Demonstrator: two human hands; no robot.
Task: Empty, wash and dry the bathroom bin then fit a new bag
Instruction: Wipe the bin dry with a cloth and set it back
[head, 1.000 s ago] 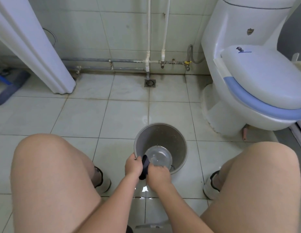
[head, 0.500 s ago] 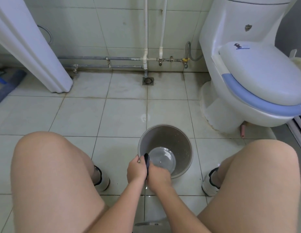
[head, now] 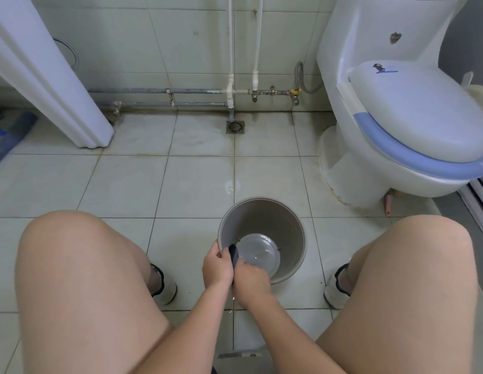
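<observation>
While it stands on the pale tiled floor (head: 127, 184) between the person's bare knees, the round grey plastic bin (head: 291, 225) shows its open mouth to the camera, with a shiny paler base visible deep inside. At the bin's near-left rim, the left hand (head: 217, 265) curls its fingers over the edge and grips it. Just beside it, touching, the right hand (head: 251, 278) is closed round a dark cloth or sponge (head: 233, 255), which pokes up between the two hands against the bin's inner wall; what exactly it is cannot be told. A white shoe (head: 165, 286) sits left of the bin and another white shoe (head: 336, 288) right of it. Beyond the bin, near the wall, lies a square metal floor drain (head: 235, 127), with grey and white pipes (head: 181, 90) running along the wall above it. To the bin's far right stands a white toilet with a blue-edged closed lid (head: 413, 112); to its far left, a white pedestal column (head: 59, 85).
</observation>
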